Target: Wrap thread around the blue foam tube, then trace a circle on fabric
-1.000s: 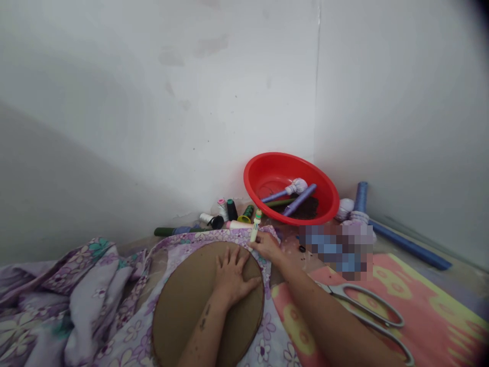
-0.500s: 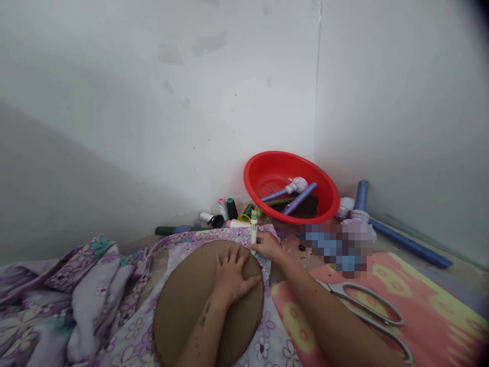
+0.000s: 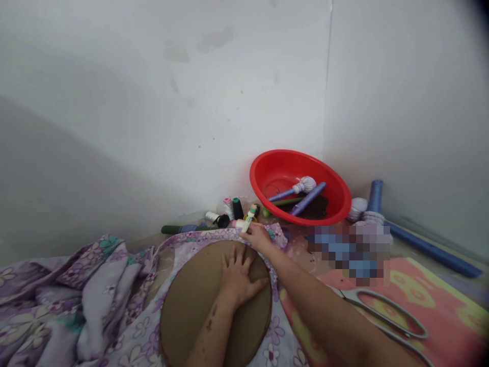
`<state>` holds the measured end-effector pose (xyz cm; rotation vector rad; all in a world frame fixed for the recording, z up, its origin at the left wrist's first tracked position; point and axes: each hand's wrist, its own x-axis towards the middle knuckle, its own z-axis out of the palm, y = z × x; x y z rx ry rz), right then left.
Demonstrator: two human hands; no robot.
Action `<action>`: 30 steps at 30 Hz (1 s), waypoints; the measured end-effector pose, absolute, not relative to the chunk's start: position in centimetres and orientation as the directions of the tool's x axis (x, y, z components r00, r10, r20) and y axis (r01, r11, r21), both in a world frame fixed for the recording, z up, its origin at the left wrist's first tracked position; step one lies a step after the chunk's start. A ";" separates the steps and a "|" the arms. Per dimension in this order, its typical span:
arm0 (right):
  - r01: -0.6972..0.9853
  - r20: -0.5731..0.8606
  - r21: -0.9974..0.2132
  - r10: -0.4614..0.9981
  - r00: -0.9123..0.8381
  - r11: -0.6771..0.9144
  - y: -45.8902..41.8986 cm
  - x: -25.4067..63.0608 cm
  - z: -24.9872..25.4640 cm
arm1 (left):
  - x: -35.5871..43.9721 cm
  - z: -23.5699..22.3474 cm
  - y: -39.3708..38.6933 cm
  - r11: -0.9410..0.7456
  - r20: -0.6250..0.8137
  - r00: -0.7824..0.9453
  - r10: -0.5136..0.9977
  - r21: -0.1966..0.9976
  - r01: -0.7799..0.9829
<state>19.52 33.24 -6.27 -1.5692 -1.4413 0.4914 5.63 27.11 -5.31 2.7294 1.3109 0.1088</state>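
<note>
My left hand [image 3: 239,278] lies flat with its fingers spread on a brown cardboard disc [image 3: 191,295]. Under the disc is a purple floral cloth [image 3: 277,331], showing around its edge. My right hand [image 3: 256,237] is closed on a pale, thick pen [image 3: 248,220] with a decorated top, held at the disc's far edge. The pen leans to the right at its top, and its tip is hidden by the disc edge and fingers. More of the floral cloth lies bunched at the left.
Thread spools [image 3: 237,208] stand against the wall. A tilted red basin [image 3: 263,188] holds wrapped sticks. Large scissors [image 3: 397,311] lie on a pink and yellow cloth [image 3: 443,316] at the right. Blue wrapped rods [image 3: 431,250] and a pixelated patch are behind it.
My right hand has moved left along the disc's far edge with the pen, which has gone from upright to tilted. My left hand stays on the disc. The view has shifted slightly.
</note>
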 end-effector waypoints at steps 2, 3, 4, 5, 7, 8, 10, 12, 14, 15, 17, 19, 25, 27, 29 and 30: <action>0.630 0.248 -0.776 0.931 0.267 0.026 33.3 19.2 -6.3 | 5.6 -5.4 27.1 -0.618 0.022 0.621 0.784 0.134 0.775; 0.656 0.233 -0.754 0.930 0.282 -0.010 33.2 19.1 -6.4 | 5.6 -5.5 27.1 -0.618 0.026 0.621 0.783 0.135 0.774; 0.681 0.219 -0.731 0.930 0.294 -0.043 33.2 19.0 -6.4 | 5.6 -5.5 27.1 -0.620 0.032 0.622 0.782 0.138 0.772; 0.703 0.207 -0.708 0.930 0.303 -0.072 33.2 18.9 -6.4 | 5.6 -5.5 27.1 -0.623 0.038 0.624 0.780 0.142 0.769; 0.740 0.190 -0.663 0.930 0.314 -0.115 33.1 18.7 -6.4 | 5.6 -5.5 27.1 -0.628 0.046 0.629 0.776 0.151 0.763; 0.756 0.184 -0.642 0.931 0.315 -0.129 33.1 18.7 -6.4 | 5.6 -5.5 27.1 -0.629 0.046 0.630 0.775 0.152 0.763; 0.782 0.177 -0.606 0.933 0.313 -0.148 33.1 18.6 -6.2 | 5.6 -5.5 27.1 -0.625 0.035 0.627 0.778 0.147 0.767; 0.801 0.168 -0.577 0.937 0.307 -0.159 33.1 18.5 -6.0 | 5.6 -5.5 27.1 -0.616 0.019 0.620 0.784 0.136 0.776; 0.815 0.160 -0.556 0.941 0.299 -0.164 33.1 18.5 -5.8 | 5.6 -5.6 27.1 -0.613 0.013 0.617 0.787 0.132 0.779; 0.821 0.159 -0.547 0.943 0.293 -0.163 33.1 18.5 -5.7 | 5.6 -5.6 27.1 -0.616 0.017 0.620 0.785 0.135 0.776; 0.831 0.158 -0.535 0.947 0.279 -0.155 33.1 18.5 -5.6 | 5.6 -5.8 27.2 -0.622 0.033 0.625 0.780 0.145 0.770; 0.837 0.159 -0.528 0.951 0.263 -0.143 33.2 18.6 -5.6 | 5.5 -5.9 27.2 -0.623 0.044 0.624 0.780 0.152 0.767; 0.840 0.161 -0.534 0.964 0.211 -0.094 33.4 19.4 -5.3 | 5.4 -5.9 27.4 -0.629 0.042 0.630 0.775 0.139 0.765; 0.836 0.166 -0.544 0.967 0.195 -0.075 33.4 19.6 -5.2 | 5.4 -5.9 27.4 -0.629 0.045 0.629 0.776 0.135 0.766; 0.829 0.176 -0.556 0.968 0.178 -0.052 33.2 19.8 -5.1 | 5.4 -5.9 27.3 -0.627 0.048 0.627 0.777 0.135 0.767; 0.825 0.184 -0.564 0.968 0.170 -0.038 33.2 19.9 -5.2 | 5.4 -5.9 27.3 -0.627 0.048 0.627 0.777 0.136 0.767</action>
